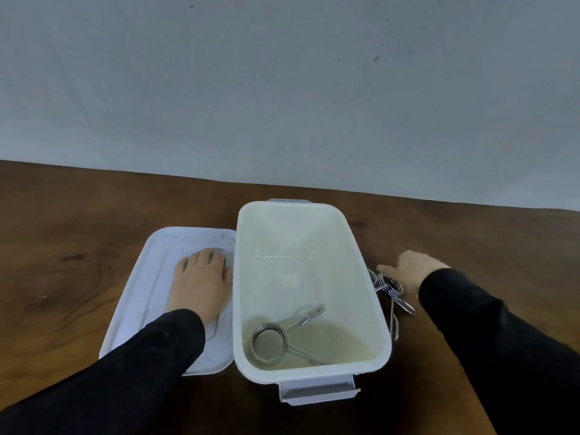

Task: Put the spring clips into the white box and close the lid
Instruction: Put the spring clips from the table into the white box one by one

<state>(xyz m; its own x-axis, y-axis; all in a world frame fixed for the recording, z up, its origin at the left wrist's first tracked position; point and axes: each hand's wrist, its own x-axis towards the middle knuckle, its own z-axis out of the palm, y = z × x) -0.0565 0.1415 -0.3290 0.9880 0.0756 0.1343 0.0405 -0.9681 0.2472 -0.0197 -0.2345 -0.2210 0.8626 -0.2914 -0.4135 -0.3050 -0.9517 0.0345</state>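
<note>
I see soft, even light, fairly dim, no hard shadows; wall (282, 89) reads flat grey-blue. Faint glare streak on white box (373, 309) inner wall, small glints on spring clip (270, 340) inside. Wide-angle bend curves worktop (78, 277) far edge. Overall slightly soft, black sleeves (502, 356) lose detail near bottom corners
</note>
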